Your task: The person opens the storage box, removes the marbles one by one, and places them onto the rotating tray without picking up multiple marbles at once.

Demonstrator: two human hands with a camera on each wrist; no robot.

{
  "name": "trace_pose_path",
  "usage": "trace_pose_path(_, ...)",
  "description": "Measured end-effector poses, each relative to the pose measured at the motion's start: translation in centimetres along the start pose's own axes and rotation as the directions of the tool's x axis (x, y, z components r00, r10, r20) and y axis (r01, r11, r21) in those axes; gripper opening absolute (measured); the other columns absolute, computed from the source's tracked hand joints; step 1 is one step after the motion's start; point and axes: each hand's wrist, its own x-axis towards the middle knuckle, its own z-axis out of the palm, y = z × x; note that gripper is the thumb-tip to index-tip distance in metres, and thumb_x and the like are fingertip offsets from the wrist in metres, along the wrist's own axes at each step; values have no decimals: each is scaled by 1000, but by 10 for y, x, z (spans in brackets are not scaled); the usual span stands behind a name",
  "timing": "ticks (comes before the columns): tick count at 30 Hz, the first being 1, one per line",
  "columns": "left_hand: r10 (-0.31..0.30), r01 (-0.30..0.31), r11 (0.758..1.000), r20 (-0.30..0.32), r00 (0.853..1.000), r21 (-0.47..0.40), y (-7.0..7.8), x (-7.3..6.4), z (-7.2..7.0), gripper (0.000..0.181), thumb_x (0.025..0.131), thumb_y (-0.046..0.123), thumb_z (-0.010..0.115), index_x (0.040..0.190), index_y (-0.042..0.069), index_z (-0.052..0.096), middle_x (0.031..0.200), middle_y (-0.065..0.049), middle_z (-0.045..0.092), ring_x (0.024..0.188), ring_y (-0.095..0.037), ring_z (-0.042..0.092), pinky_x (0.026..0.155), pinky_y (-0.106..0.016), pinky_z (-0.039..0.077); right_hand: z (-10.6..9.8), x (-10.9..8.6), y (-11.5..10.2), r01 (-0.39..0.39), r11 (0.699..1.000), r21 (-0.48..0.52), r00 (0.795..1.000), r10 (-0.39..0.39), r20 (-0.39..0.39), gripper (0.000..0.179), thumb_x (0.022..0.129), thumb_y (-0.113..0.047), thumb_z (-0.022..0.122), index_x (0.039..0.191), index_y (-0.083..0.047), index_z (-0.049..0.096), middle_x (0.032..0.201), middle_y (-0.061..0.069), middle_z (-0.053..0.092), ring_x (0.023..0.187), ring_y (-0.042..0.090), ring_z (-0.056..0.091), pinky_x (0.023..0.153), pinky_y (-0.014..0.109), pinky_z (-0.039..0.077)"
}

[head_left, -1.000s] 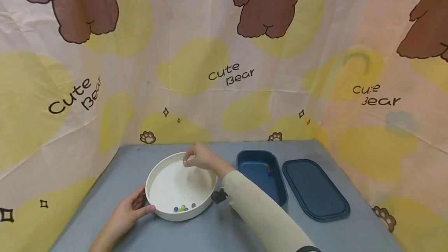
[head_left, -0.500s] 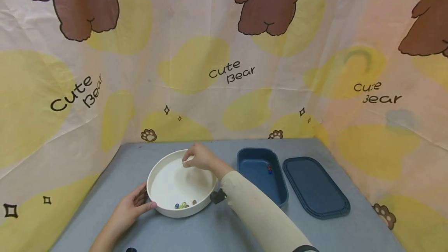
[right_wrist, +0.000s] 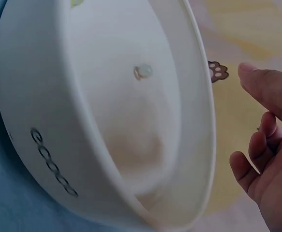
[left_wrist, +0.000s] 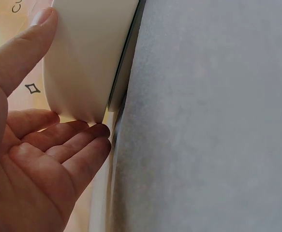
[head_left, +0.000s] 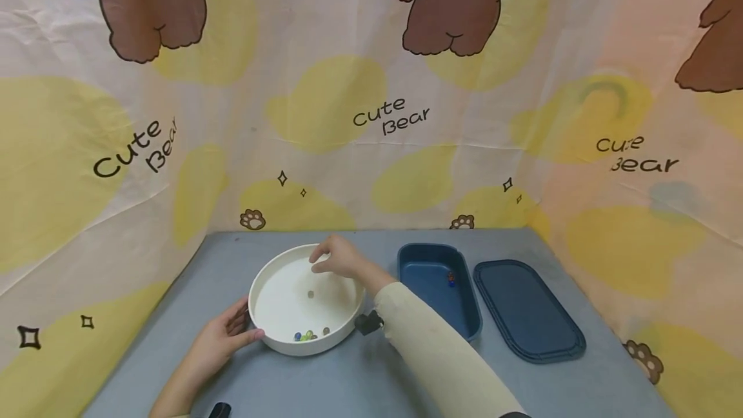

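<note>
A round white tray (head_left: pixel 273 289) with a raised rim stands on the table. My left hand (head_left: pixel 223 334) holds its left side, the thumb over the near rim and fingertips against the outer wall (left_wrist: pixel 82 63). Over the far right part of the tray hovers my right hand (head_left: pixel 342 258), thumb and index finger parted with nothing between them. A pale clear marble (right_wrist: pixel 144 71) is inside the tray, near its middle in the head view. Several marbles (head_left: pixel 307 336), blue, yellow-green and brownish, gather along the tray's near edge.
Right of the tray is a dark blue rectangular box (head_left: pixel 426 302) with a few small red and blue marbles (head_left: pixel 451 279) inside. Its matching lid (head_left: pixel 529 311) lies flat further right. A patterned cloth (head_left: pixel 325 166) hangs behind the table.
My right thumb and index finger, earlier pinched together, have parted. The clear marble now shows below them in the tray. My left hand has stayed at the tray; the view shifted slightly.
</note>
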Motion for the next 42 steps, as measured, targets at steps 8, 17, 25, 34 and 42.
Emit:
trace_pose_path(8, -25, 25, 1000, 5, 1000, 17, 2, 0, 2, 101, 84, 34, 86, 159, -3, 28, 160, -29, 35, 145, -45, 41, 116, -49, 40, -38, -16, 6, 7, 1000, 16, 1000, -6, -28, 18, 93, -19, 78, 109, -10, 79, 123, 8, 58, 114, 24, 55, 99, 42, 52)
trace_pose_path(17, -25, 25, 1000, 4, 1000, 13, 4, 1, 0, 103, 84, 34, 86, 159, -4, 26, 160, -29, 34, 146, -45, 39, 117, -50, 39, -87, -40, 27, 33, 995, -91, 997, -40, -71, 18, 93, -22, 78, 109, -14, 78, 112, 6, 54, 98, 20, 49, 83, 36, 50)
trace_pose_path(25, -20, 20, 999, 11, 1000, 32, 2, 0, 0, 103, 85, 34, 85, 160, -4, 26, 160, -28, 35, 145, -43, 41, 116, -48, 41, -116, -74, 41, -3, 996, -85, 999, 0, -38, 18, 93, -24, 78, 110, -16, 78, 108, 4, 53, 97, 24, 50, 79, 35, 49)
trace_pose_path(34, -12, 12, 999, -6, 1000, 44, 3, 4, 0, 104, 85, 36, 85, 160, -2, 25, 161, -29, 33, 145, -44, 40, 116, -48, 39, -146, -108, 61, 2, 995, -98, 999, -7, -52, 18, 94, -25, 77, 111, -20, 77, 112, 6, 53, 100, 22, 50, 87, 39, 49)
trace_pose_path(42, 19, -19, 999, -8, 1000, 45, 4, -1, 2, 99, 85, 30, 86, 158, -6, 29, 158, -30, 36, 143, -45, 43, 114, -48, 43, -151, -142, 91, -56, 997, -62, 997, 52, -64, 19, 94, -22, 77, 112, -16, 77, 113, 7, 51, 93, 27, 53, 69, 35, 57)
